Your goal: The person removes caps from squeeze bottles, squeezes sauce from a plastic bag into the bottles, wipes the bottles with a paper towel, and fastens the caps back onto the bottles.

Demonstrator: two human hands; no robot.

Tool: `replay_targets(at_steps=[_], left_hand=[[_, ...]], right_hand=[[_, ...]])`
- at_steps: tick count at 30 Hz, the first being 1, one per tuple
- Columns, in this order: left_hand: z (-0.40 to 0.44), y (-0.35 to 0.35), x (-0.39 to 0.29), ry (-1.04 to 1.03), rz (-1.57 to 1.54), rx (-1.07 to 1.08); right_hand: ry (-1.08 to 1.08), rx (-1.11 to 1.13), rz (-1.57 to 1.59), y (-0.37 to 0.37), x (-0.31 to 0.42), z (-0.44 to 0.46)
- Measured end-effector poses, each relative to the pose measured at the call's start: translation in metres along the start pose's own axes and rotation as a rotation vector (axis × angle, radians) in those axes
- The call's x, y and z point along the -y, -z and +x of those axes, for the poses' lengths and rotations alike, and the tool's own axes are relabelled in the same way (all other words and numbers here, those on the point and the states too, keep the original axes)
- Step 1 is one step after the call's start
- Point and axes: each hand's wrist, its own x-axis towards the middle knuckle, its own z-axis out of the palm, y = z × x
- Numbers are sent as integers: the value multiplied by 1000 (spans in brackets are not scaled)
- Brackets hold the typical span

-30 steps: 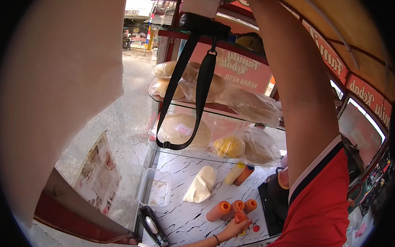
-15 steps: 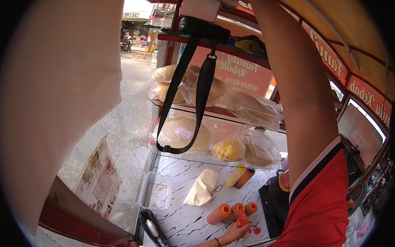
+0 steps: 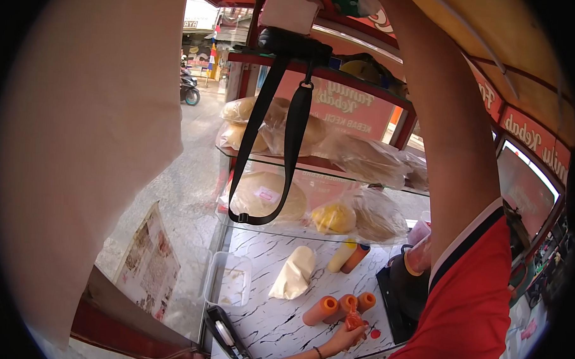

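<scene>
Left hand (image 3: 345,338) curled round red-filled bag (image 3: 355,320); right hand (image 3: 368,4) high, grip unclear.

Stapler (image 3: 231,339), black, one, at the counter's near left corner. Tub (image 3: 231,261), clear plastic, one, just beyond. Lower glass shelf (image 3: 267,227): bagged goods, including one yellow bundle (image 3: 332,217). Upper shelf (image 3: 294,163): bagged rounds (image 3: 241,137). Strap (image 3: 293,138), black, looped, hanging before both shelves. Motorbike (image 3: 190,94), one, in the street, partly visible.

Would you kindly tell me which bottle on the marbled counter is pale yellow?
The pale yellow bottle is the left one of the rear pair; its neighbour, the orange-brown bottle, and the three front bottles show orange tones instead.
</scene>
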Motion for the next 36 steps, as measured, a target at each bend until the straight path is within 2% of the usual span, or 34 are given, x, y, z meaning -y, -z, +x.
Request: replay_targets(at_steps=[4, 5, 8, 11, 14, 20, 23, 26, 32, 36], left_hand=[[-13, -8, -14, -69, -23, -32], [-12, -8, -14, -62, -12, -24], [-6, -2, -5, -31, 22, 2], [0, 3, 4, -2, 27, 31], [-4, 1, 3, 11, 34, 21], [-10, -7, -6, -10, 5, -42], [-12, -8, -8, -9, 6, -48], [-10, -9, -6, -5, 7, -48], [-8, -10, -3, -13, -29, -39], [-6, -8, 1, -5, -12, -8]], right_hand=[[-71, 227, 279, 55, -3, -61], [-23, 329, 294, 62, 4, -82], [-98, 462, 446, 52, -1, -126], [46, 375, 390, 37, -42, -117], [152, 521, 14, 27, -67, -113], [13, 675, -197, 48, -23, -136], [62, 758, -249, 31, -39, -123], [93, 769, -107, 38, -36, -125], [74, 594, -100, 34, -33, -136], [46, 724, -182, 28, -38, -125]])
